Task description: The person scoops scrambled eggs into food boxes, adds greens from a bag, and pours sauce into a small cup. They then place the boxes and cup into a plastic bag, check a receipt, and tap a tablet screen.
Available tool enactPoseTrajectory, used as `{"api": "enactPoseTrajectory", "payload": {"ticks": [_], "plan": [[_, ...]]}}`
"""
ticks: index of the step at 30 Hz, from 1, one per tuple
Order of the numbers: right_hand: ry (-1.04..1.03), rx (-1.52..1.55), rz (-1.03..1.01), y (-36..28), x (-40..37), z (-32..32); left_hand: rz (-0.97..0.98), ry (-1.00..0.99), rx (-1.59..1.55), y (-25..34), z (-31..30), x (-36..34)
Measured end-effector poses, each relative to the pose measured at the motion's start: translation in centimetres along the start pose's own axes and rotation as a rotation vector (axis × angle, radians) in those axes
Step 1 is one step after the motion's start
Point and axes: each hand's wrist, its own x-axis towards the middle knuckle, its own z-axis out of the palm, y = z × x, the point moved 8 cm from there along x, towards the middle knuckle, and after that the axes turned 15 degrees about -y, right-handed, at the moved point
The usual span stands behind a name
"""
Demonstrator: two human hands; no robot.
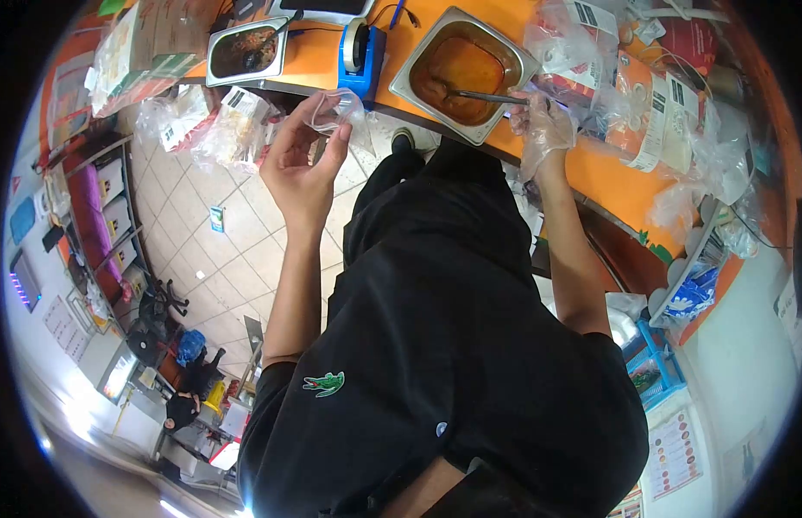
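Observation:
Between the fingertips and thumb of my left hand (302,168) is a small clear plastic bag (358,116), held near the table's front edge. My right hand (543,125), in a clear disposable glove, grips the dark handle of a spoon (487,97). The spoon's head dips into orange-red sauce (461,69) inside a deep metal pan (405,82), so its shape is hidden. Just beyond my left hand stands a blue tape dispenser (359,65).
The orange table (604,177) also carries a second metal pan (284,65) of chopped food with a utensil. Bagged packages (656,112) crowd the right side, and more bagged packages (237,121) hang at the left. Far lower left, another person (185,406) is visible.

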Motion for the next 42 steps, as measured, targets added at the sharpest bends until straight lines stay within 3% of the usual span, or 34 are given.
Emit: {"api": "enactPoseTrajectory", "payload": {"ticks": [14, 15, 17, 20, 23, 26, 33, 37, 40, 42], "plan": [[0.17, 0.515, -0.018, 3.2, 1.1, -3.5, 0.022, -0.002, -0.004, 0.3, -0.3, -0.1], [0.114, 0.539, -0.012, 3.0, 1.0, -3.4, 0.028, -0.011, -0.017, 0.1, -0.2, -0.1], [0.004, 0.579, -0.005, 1.5, 0.5, -2.9, 0.045, -0.031, -0.052, -0.4, 0.4, 0.3], [0.199, 0.555, -0.14, -1.5, -0.7, -2.7, 0.054, -0.092, 0.052, -0.5, 1.8, 1.3], [0.234, 0.56, -0.197, -4.3, -1.7, -2.5, 0.123, -0.135, -0.025, -1.0, 3.5, 2.8], [-0.029, 0.54, -0.26, -6.8, -2.7, -2.1, 0.114, -0.19, 0.067, -1.0, 4.7, 4.1], [0.126, 0.491, -0.404, -12.1, -5.7, -1.4, 0.213, -0.315, 0.382, 0.0, 8.1, 7.2], [0.061, 0.525, -0.414, -13.4, -7.3, -0.7, 0.338, -0.328, 0.358, 0.6, 10.0, 8.2], [0.027, 0.51, -0.435, -14.1, -8.5, -0.3, 0.198, -0.422, 0.249, 0.2, 11.1, 8.3], [0.055, 0.486, -0.46, -14.7, -9.3, 0.2, 0.226, -0.416, 0.199, 0.0, 11.4, 8.1]]}}
